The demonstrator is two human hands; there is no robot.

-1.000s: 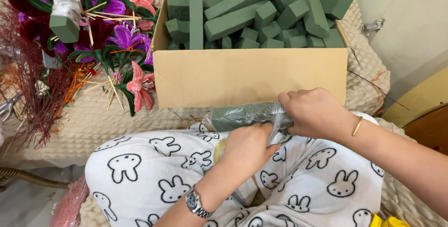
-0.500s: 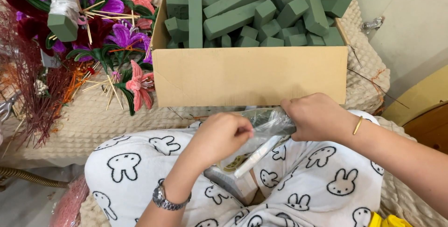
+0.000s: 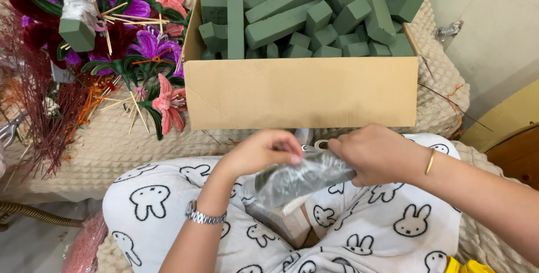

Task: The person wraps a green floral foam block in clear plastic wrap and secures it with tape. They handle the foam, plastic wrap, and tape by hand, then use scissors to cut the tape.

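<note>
Hands — left hand (image 3: 264, 150), right hand (image 3: 375, 154) — grip a plastic-wrapped foam block (image 3: 297, 178) above a cream waffle-textured blanket (image 3: 106, 149).

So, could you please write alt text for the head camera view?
Both hands, left hand and right hand, hold a green foam block in clear plastic wrap over a lap. Beyond it, a cardboard box of foam blocks; artificial flowers lie beside it.

Open gap between hands and cardboard box (image 3: 300, 92) (flower pile (image 3: 112, 42) crowding the left).

Glossy clear plastic wrap (image 3: 297, 180) on matt green foam, plain cardboard box (image 3: 300, 96), metal watch (image 3: 205, 215)
</note>
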